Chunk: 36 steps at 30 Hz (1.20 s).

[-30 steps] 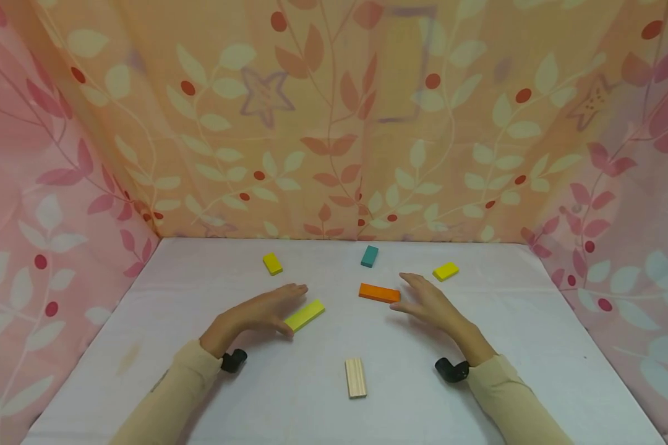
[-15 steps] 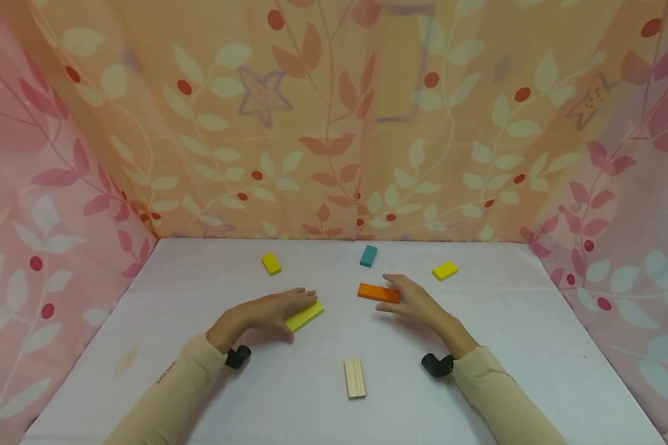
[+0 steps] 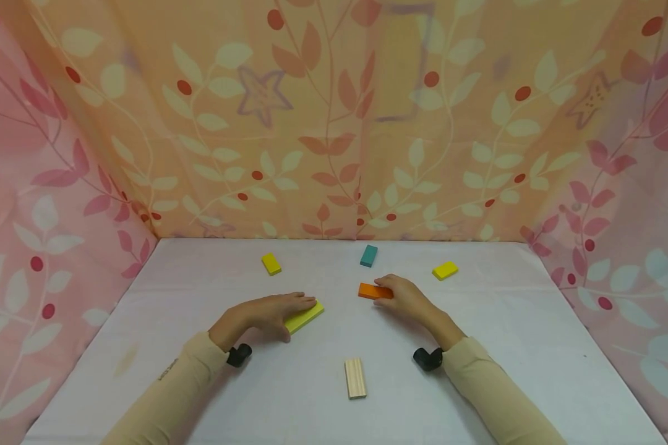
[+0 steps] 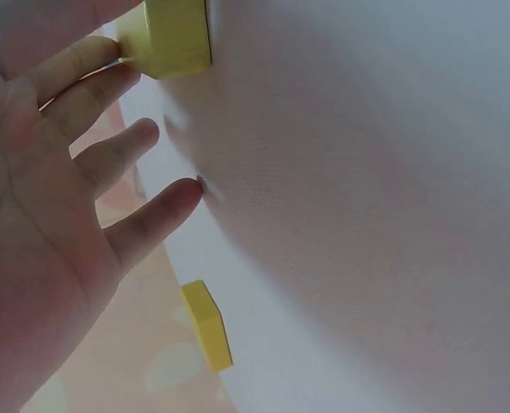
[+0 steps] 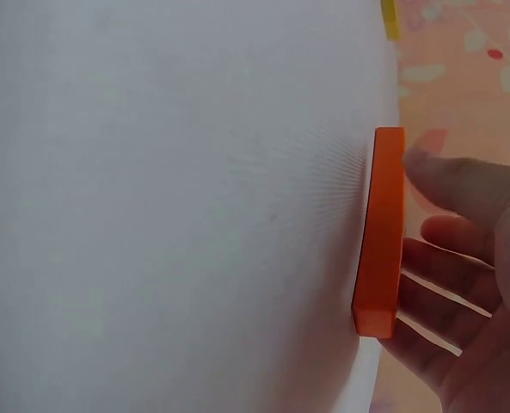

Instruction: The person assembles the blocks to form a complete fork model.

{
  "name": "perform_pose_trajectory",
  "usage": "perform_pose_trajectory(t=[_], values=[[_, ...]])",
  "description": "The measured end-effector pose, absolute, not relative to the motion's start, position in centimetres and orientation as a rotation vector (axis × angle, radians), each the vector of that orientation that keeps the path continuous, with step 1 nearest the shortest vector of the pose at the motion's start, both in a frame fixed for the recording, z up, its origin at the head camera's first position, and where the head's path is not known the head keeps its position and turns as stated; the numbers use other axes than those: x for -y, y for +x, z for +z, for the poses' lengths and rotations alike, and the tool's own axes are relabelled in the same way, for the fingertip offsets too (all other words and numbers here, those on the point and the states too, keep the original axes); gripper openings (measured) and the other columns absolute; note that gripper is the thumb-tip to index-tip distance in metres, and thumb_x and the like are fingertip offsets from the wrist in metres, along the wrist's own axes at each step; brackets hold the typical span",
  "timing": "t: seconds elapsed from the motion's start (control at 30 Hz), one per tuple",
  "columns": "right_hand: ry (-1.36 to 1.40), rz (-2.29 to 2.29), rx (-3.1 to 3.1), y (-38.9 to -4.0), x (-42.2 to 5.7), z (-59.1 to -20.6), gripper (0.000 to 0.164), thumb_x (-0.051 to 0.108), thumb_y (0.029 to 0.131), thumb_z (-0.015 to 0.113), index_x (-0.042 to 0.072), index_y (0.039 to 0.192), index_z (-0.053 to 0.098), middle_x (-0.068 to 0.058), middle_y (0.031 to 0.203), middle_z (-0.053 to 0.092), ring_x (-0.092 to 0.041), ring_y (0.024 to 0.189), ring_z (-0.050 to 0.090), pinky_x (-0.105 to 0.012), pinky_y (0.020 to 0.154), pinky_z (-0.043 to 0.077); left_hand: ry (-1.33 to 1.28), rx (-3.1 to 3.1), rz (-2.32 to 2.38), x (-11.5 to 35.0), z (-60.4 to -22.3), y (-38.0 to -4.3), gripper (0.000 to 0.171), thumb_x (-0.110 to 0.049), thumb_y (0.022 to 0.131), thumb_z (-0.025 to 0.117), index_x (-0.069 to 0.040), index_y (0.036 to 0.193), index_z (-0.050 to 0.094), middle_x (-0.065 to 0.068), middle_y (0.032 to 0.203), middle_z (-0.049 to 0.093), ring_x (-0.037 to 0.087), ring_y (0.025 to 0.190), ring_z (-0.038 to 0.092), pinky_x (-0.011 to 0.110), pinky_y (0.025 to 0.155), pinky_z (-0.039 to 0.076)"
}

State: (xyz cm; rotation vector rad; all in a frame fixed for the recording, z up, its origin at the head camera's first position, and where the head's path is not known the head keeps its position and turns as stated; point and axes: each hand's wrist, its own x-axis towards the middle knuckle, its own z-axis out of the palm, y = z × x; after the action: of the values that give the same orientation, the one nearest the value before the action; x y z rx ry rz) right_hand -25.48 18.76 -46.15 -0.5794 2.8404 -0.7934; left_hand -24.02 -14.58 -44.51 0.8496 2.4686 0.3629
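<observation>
My left hand (image 3: 264,312) reaches over a long yellow-green block (image 3: 306,317), thumb on its near side and fingers on its far side. In the left wrist view, fingertips meet the end of this block (image 4: 181,39), while the other fingers spread apart; its upper part is cut off. My right hand (image 3: 409,298) grips the right part of an orange block (image 3: 368,290), which lies flat on the white cloth. The right wrist view has the orange block (image 5: 382,232) between thumb and fingers, with the palm behind it.
A plain wooden block (image 3: 355,378) lies near the front. Toward the back are a teal block (image 3: 369,256), a small yellow block (image 3: 271,264) on the left and another yellow block (image 3: 445,271) on the right. Patterned curtains (image 3: 334,123) enclose the white tabletop (image 3: 267,395).
My right hand has moved left over the orange block, and its thumb and fingers have come together on it. The left hand has shifted slightly right and its fingers have lowered onto the yellow-green block.
</observation>
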Motion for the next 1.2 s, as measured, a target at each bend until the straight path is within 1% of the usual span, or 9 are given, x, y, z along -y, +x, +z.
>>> perform_pose_trajectory(t=[0.17,0.3,0.47,0.67,0.77,0.87,1.0,1.1,1.2], values=[[-0.6,-0.718,-2.864,-25.9,-18.4,-46.2,0.04,0.018,0.09,0.07,0.002,0.127,0.063,-0.012,0.12,0.066,-0.028,0.11,0.06,-0.047,0.103,0.048,0.846,-2.479,0.382,14.3,-44.4,-23.8,0.087,-0.019,0.079,0.081,-0.02,0.152,0.034,-0.005,0.159,0.033,0.023,0.15,0.023,0.047,0.12,0.027],[-0.595,-0.677,-2.887,-26.0,-18.3,-46.3,0.036,0.016,0.089,0.071,0.003,0.123,0.066,-0.011,0.116,0.067,-0.027,0.106,0.061,-0.047,0.102,0.049,0.874,-2.495,0.368,14.2,-44.6,-23.7,0.088,-0.022,0.078,0.083,-0.018,0.152,0.035,-0.002,0.159,0.033,0.026,0.15,0.024,0.047,0.12,0.028],[-0.59,-0.658,-2.9,-26.1,-18.2,-46.5,0.036,0.016,0.089,0.071,0.004,0.122,0.067,-0.01,0.116,0.068,-0.026,0.107,0.061,-0.046,0.102,0.049,0.899,-2.505,0.334,14.0,-44.8,-23.8,0.09,-0.024,0.077,0.083,-0.015,0.152,0.034,-0.001,0.161,0.029,0.026,0.15,0.022,0.046,0.12,0.026],[-0.587,-0.65,-2.899,-26.2,-18.2,-46.3,0.036,0.016,0.089,0.071,0.004,0.122,0.067,-0.009,0.115,0.068,-0.026,0.106,0.061,-0.047,0.102,0.048,0.891,-2.475,0.359,13.9,-44.5,-23.8,0.089,-0.014,0.079,0.081,-0.022,0.153,0.032,-0.007,0.162,0.026,0.022,0.152,0.019,0.043,0.12,0.027],[-0.587,-0.654,-2.901,-26.1,-18.2,-46.3,0.035,0.016,0.089,0.071,0.004,0.121,0.067,-0.01,0.115,0.069,-0.026,0.105,0.061,-0.047,0.102,0.048,0.889,-2.464,0.349,13.7,-44.3,-23.8,0.087,-0.012,0.08,0.08,-0.023,0.153,0.033,-0.008,0.161,0.027,0.021,0.151,0.021,0.043,0.12,0.029],[-0.578,-0.675,-2.893,-26.2,-18.2,-46.2,0.035,0.016,0.089,0.071,0.004,0.122,0.067,-0.01,0.115,0.069,-0.026,0.105,0.06,-0.047,0.102,0.048,0.886,-2.471,0.311,13.6,-44.1,-23.8,0.086,-0.014,0.08,0.08,-0.021,0.152,0.034,-0.006,0.161,0.028,0.02,0.149,0.025,0.042,0.12,0.029],[-0.584,-0.694,-2.867,-26.3,-18.2,-46.1,0.036,0.017,0.089,0.071,0.003,0.122,0.067,-0.01,0.117,0.068,-0.026,0.106,0.06,-0.047,0.102,0.048,0.91,-2.507,0.256,13.3,-44.3,-23.9,0.086,-0.022,0.079,0.082,-0.018,0.151,0.036,-0.003,0.16,0.031,0.021,0.147,0.029,0.041,0.119,0.031],[-0.582,-0.695,-2.854,-26.4,-18.4,-46.0,0.037,0.017,0.089,0.072,0.002,0.122,0.066,-0.011,0.117,0.067,-0.026,0.106,0.059,-0.047,0.102,0.048,0.922,-2.527,0.25,13.1,-44.6,-23.8,0.087,-0.025,0.078,0.082,-0.017,0.151,0.036,-0.002,0.16,0.03,0.022,0.148,0.027,0.042,0.119,0.03],[-0.577,-0.698,-2.846,-26.6,-18.6,-46.0,0.038,0.017,0.088,0.072,0.002,0.122,0.066,-0.011,0.117,0.068,-0.025,0.105,0.059,-0.046,0.102,0.048,0.916,-2.532,0.285,13.0,-44.7,-23.6,0.087,-0.024,0.078,0.082,-0.017,0.152,0.035,-0.003,0.161,0.028,0.022,0.15,0.023,0.043,0.12,0.028]])
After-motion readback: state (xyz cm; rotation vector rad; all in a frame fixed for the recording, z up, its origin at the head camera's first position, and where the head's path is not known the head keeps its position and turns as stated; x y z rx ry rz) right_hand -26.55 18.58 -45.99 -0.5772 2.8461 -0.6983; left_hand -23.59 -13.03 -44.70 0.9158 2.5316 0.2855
